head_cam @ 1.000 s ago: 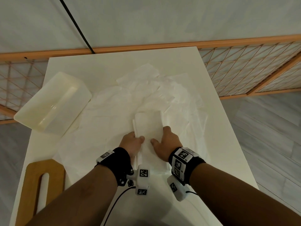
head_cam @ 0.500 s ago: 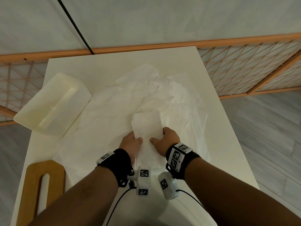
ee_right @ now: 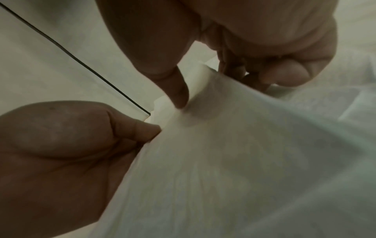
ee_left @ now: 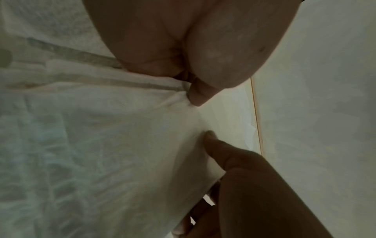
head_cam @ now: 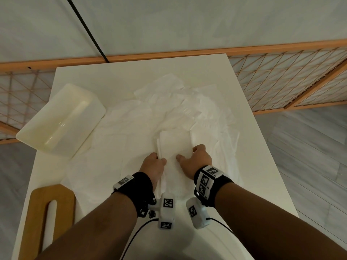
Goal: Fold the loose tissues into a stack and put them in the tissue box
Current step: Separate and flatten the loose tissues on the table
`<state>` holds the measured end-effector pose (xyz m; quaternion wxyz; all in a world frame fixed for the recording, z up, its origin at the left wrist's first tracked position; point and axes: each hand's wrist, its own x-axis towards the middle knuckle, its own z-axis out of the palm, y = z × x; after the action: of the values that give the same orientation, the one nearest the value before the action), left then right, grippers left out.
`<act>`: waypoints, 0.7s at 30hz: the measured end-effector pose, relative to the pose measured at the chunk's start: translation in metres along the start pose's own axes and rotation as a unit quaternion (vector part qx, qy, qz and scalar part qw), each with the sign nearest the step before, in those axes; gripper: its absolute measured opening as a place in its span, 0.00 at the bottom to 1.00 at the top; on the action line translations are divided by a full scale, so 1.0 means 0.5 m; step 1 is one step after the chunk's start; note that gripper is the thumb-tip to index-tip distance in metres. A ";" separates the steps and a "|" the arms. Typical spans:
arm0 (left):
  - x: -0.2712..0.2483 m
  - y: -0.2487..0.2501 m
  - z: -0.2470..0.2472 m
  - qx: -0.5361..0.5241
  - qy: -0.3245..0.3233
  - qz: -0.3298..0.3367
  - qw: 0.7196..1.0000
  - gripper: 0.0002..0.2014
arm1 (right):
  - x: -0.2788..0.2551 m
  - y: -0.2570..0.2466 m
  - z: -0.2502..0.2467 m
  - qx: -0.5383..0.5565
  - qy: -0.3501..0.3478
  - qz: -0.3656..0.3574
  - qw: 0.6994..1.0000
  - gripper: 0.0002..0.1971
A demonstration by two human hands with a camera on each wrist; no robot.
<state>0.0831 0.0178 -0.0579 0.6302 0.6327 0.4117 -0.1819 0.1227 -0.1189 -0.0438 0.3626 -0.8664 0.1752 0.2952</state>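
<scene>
Folded tissue stack [head_cam: 173, 145]: lying near the middle of the white bench [head_cam: 120, 79], on top of the spread loose tissues [head_cam: 187, 113]; its long axis is running from the person toward the far wall, with the far short end pointing away and slightly left.
Left hand [head_cam: 153, 165]: gripping the stack's left long edge near its close end; in the left wrist view the thumb [ee_left: 198, 95] is pressing down on the top sheet while the other fingers are curling under the edge, so they are pinching the layers.
Right hand [head_cam: 195, 159]: holding the stack's right long edge; in the right wrist view the thumb [ee_right: 177, 95] is lying on top and the curled fingers [ee_right: 284, 72] are tucking under the edge, pinching it.
Tissue box [head_cam: 60, 121]: sitting open at the bench's far left corner, turned at an angle, well apart from the stack.
Wooden lid [head_cam: 50, 218]: lying flat at the near left edge of the bench, its slot running lengthwise.
</scene>
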 end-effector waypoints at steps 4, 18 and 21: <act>-0.007 0.002 -0.001 0.017 -0.001 0.004 1.000 0.09 | 0.004 -0.003 0.003 -0.048 -0.005 -0.026 0.998 0.18; -0.021 0.008 -0.002 -0.005 -0.005 -0.002 1.000 0.12 | -0.011 -0.007 -0.005 -0.095 0.035 -0.087 0.991 0.15; -0.019 0.008 -0.001 -0.001 0.000 -0.003 1.000 0.12 | -0.014 -0.017 -0.005 -0.139 0.029 -0.098 0.985 0.14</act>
<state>0.0804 0.0163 -0.0483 0.6304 0.6310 0.4132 -0.1835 0.1226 -0.1143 -0.0333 0.2608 -0.9294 0.0574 0.2549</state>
